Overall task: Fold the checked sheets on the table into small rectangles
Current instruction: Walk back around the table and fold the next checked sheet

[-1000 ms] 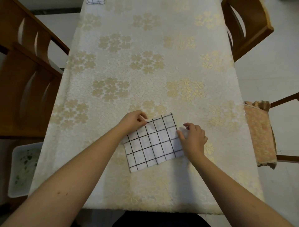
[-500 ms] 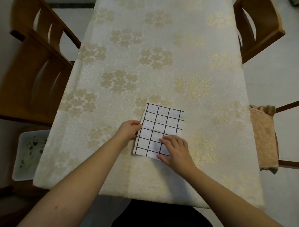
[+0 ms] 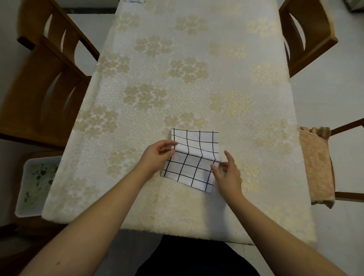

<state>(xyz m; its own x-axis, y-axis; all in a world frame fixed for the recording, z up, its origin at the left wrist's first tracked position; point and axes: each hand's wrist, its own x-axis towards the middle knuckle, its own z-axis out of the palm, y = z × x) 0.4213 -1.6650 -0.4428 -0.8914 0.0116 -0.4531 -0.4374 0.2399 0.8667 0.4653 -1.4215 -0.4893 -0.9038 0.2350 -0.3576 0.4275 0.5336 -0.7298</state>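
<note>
both forearms reach forward, left hand (image 3: pixel 157 155) and right hand (image 3: pixel 226 173) each in a pinching grip.

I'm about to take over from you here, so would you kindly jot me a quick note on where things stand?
Left hand: pinches the left end of the raised fold on the checked sheet.
Right hand: pinches the fold's right end, other fingers spread.
Sheet: lies near the front of the table, its far part folded over towards the near part, not yet pressed flat.
A second checked piece is just visible at the far end.
Left: finish this fold, flatten it into a small rectangle, then check the far piece.
</note>
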